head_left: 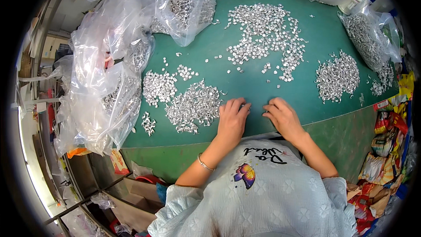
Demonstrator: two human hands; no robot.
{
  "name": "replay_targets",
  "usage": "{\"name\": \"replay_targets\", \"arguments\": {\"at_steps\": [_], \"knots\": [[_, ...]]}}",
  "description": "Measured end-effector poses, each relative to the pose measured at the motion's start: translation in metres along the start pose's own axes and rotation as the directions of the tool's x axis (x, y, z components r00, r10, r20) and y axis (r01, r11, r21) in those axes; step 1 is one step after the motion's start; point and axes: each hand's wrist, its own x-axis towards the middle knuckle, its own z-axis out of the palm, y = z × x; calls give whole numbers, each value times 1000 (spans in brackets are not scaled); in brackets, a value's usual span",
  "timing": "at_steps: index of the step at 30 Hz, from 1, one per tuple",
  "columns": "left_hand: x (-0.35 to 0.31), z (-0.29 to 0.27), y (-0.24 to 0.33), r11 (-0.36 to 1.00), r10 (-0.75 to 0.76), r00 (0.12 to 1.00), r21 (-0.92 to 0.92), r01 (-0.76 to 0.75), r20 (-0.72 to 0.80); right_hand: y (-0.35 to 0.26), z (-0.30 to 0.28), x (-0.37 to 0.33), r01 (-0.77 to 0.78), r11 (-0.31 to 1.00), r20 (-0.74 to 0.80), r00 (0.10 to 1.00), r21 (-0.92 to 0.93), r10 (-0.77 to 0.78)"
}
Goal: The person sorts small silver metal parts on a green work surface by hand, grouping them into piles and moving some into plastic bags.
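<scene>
My left hand point(233, 118) rests by the table's near edge, at the right side of a pile of small curved silver metal pieces point(194, 108). Its fingers are bent and drawn together at the tips; whatever they hold is too small to name. A short gap to the right, my right hand point(283, 117) is closed in a pinch, thumb against forefinger. A tiny silver bit seems to show at those fingertips, but its kind cannot be made out. Beyond both hands spreads a large scatter of small blocky silver pieces point(263, 30). A smaller heap of blocky pieces point(158, 88) lies behind the curved ones.
Clear plastic bags point(98, 70) of metal pieces crowd the green table's point(197, 57) left side. Another heap of curved pieces point(337, 79) lies at right, near a filled bag point(365, 37). Colourful packets point(383, 140) are stacked beyond the right edge; a shelf point(131, 197) stands lower left.
</scene>
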Motion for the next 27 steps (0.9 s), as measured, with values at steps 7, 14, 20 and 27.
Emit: {"name": "replay_targets", "arguments": {"at_steps": [7, 14, 20, 27], "knots": [[-8, -14, -19, 975, -99, 965, 172, 143, -242, 46, -48, -8, -170, 838, -316, 949, -519, -4], [-14, -17, -22, 966, -190, 931, 108, 233, -312, 59, -70, -8, -310, 734, -436, 900, -604, 22], [-11, -17, -17, 945, -245, 907, 125, 302, -342, 1, -20, 40, 28, 980, -182, 981, -196, -64], [-28, -23, -18, 949, -267, 905, 71, 306, -331, -37, 42, 68, 160, 987, 90, 983, -8, -159]]}}
